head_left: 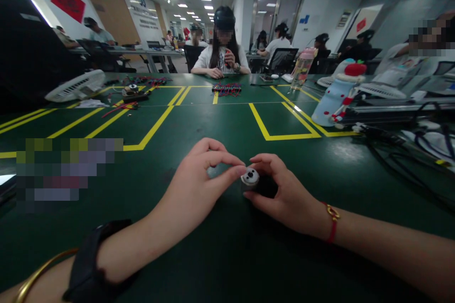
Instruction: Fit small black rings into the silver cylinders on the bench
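Observation:
A small round metal part (250,176) with a pale top face and dark holes stands on the dark green table (199,246). Around its side, the thumb and fingers of my right hand (280,189) are closed. My left hand (206,170) has thumb and index finger pinched together at the upper left edge of the part. Whatever is between those fingertips, if anything, is too small to make out.
Yellow tape (293,137) marks the table. A blue bottle (330,102), black cables (401,161) and a white fan (76,86) lie towards the sides. Ahead, wired parts (226,89) lie before a seated person (223,52). A blurred patch covers something at left.

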A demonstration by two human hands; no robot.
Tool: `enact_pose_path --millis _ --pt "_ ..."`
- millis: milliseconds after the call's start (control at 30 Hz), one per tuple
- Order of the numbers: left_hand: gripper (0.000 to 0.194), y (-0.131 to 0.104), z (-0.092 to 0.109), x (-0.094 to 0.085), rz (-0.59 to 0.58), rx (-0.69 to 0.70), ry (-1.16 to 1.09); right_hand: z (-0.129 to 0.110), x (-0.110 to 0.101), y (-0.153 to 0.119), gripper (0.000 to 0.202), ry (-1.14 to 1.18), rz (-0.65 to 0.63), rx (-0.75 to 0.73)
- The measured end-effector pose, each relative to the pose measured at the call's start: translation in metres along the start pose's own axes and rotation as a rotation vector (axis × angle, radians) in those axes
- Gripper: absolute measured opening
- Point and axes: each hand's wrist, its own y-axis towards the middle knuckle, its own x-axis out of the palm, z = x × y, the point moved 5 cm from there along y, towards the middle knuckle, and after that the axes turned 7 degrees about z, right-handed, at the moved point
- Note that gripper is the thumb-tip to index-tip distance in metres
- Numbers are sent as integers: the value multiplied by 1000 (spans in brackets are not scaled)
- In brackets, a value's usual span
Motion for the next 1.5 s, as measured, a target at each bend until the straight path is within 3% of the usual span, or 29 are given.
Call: enact_pose_path --millis 167,300,433,533,700,800,867,967,1033,1100,1200,1300,1400,1500 --pt "8 -15 -29 14 -142 -53 72 3 -2 1 55 -11 42 11" --pt "9 -22 -36 30 -198 -25 101 0 1 2 51 -14 12 -9" --pt "19 -19 -38 17 -181 -70 62 0 -11 6 44 -43 36 1" --pt "28 -17 -51 -14 -124 -155 69 17 -45 8 47 -127 161 93" --pt "34 -23 -99 -68 -49 -366 147 80 -133 -8 59 -437 435 331" --pt "41 -31 -122 -81 -2 -508 194 114 -171 -23 62 -549 517 435" --pt "43 -33 -123 -81 -1 -521 213 121 -182 -29 63 -607 537 429" --pt "41 -32 -112 -76 -47 -500 217 95 -172 -25 68 -807 579 203" --pt "39 -31 -105 -75 -70 -511 214 63 -142 -14 64 -862 503 -8" --pt "38 -30 -100 -75 -80 -516 217 33 -99 -3 50 -741 299 -136" --pt "36 -30 -99 -75 -96 -497 216 1 -30 9 41 -490 -49 -163" --pt "34 -30 -99 -76 -96 -483 212 -14 6 14 24 -380 -180 -183" --pt "33 -29 -97 -75 -99 -462 195 -8 -10 18 17 -393 -100 -159" --pt "33 -28 -94 -75 -87 -458 197 9 -71 19 19 -530 157 -143"
